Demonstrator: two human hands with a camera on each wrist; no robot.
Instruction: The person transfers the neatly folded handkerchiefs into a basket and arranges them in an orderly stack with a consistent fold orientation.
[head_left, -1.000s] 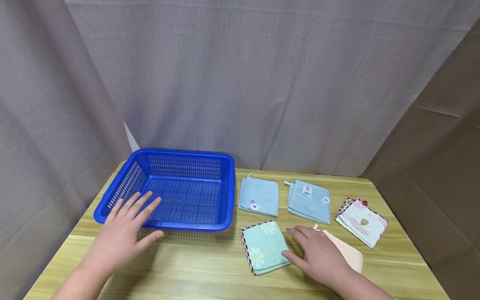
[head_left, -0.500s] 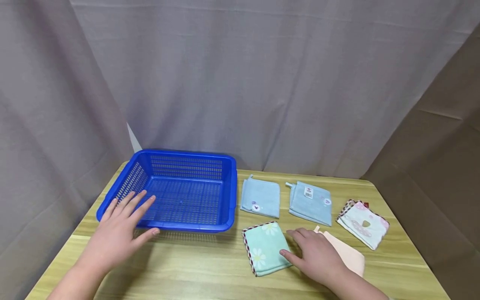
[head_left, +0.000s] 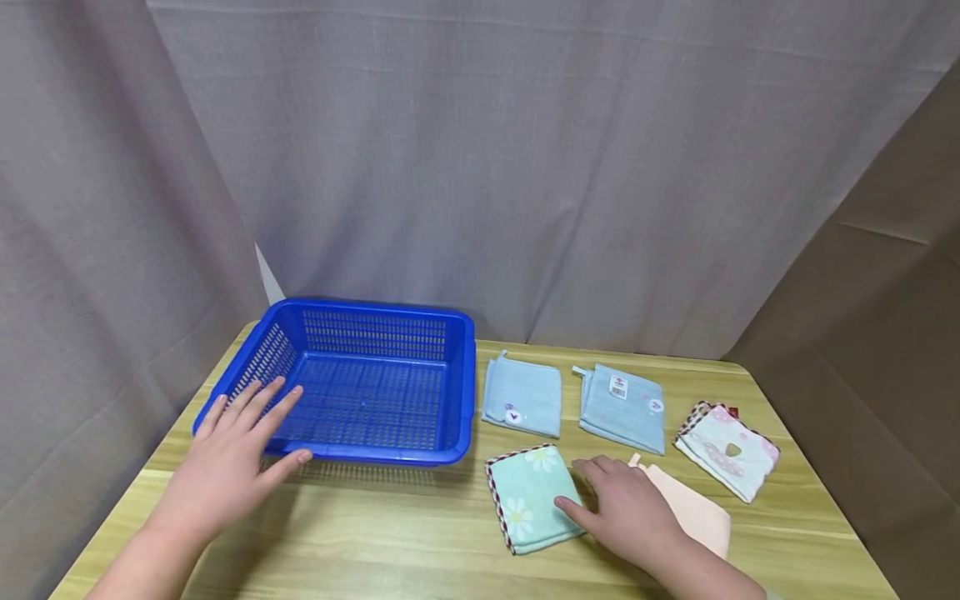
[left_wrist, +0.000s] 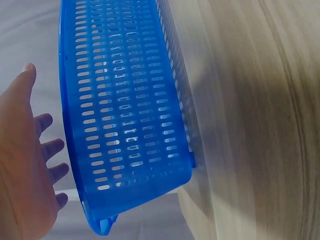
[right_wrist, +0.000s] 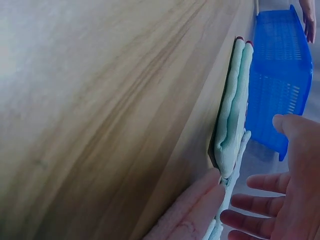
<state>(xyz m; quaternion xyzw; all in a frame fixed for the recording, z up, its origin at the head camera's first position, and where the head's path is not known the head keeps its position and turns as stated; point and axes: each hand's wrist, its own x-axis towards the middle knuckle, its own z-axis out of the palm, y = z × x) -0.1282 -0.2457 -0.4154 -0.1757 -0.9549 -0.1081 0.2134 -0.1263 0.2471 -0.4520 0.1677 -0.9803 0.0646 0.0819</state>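
Observation:
Fingers spread, my left hand hovers over the near left corner of a blue plastic basket. The left wrist view shows it just outside the basket's slotted wall, apart from it. My right hand is held above the table between a folded mint-green towel with daisies and a checked edge, and a folded peach towel that it partly hides. In the right wrist view its fingers are loosely extended with nothing in them, and the green towel lies flat beyond.
Two folded light-blue towels, one plain and one with a paper label, lie behind. A white towel with pink print is at the right. The wooden table ends against a grey curtain.
My left hand has drifted slightly left and down. The right hand has hardly moved; the view has shifted a little, and the towels and basket lie as before.

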